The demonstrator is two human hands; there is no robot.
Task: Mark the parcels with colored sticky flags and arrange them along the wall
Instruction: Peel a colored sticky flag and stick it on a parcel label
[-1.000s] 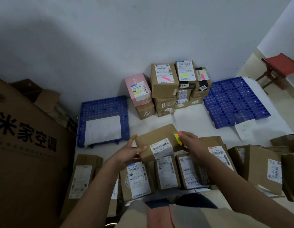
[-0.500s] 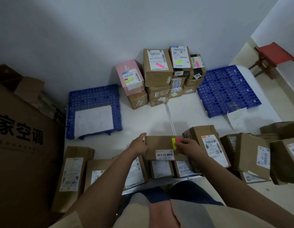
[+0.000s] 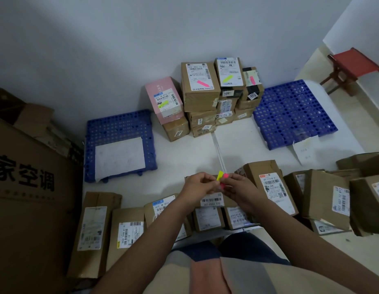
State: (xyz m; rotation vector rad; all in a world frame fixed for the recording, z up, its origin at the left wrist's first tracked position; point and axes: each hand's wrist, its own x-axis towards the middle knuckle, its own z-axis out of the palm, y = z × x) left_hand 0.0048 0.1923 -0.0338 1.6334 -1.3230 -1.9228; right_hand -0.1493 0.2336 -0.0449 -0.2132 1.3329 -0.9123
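My right hand (image 3: 237, 188) pinches a small pad of sticky flags (image 3: 222, 177), yellow and pink. My left hand (image 3: 197, 184) has its fingertips closed on the yellow flag at the pad's left edge. Both hands hover over a brown parcel (image 3: 212, 201) with a barcode label, which lies on the near row of parcels. Against the wall stands a stack of flagged parcels (image 3: 202, 85), with a pink box (image 3: 164, 98) leaning at its left.
Two blue plastic pallets lie on the white floor, one at left (image 3: 118, 126) with paper on it, one at right (image 3: 290, 111). A large printed carton (image 3: 25, 187) fills the left. More brown parcels (image 3: 324, 198) crowd the right. A red stool (image 3: 352, 66) stands far right.
The brown parcel, held up in both hands before, now rests on the near row. My left hand has let go of it and moved to the flag pad in my right hand.
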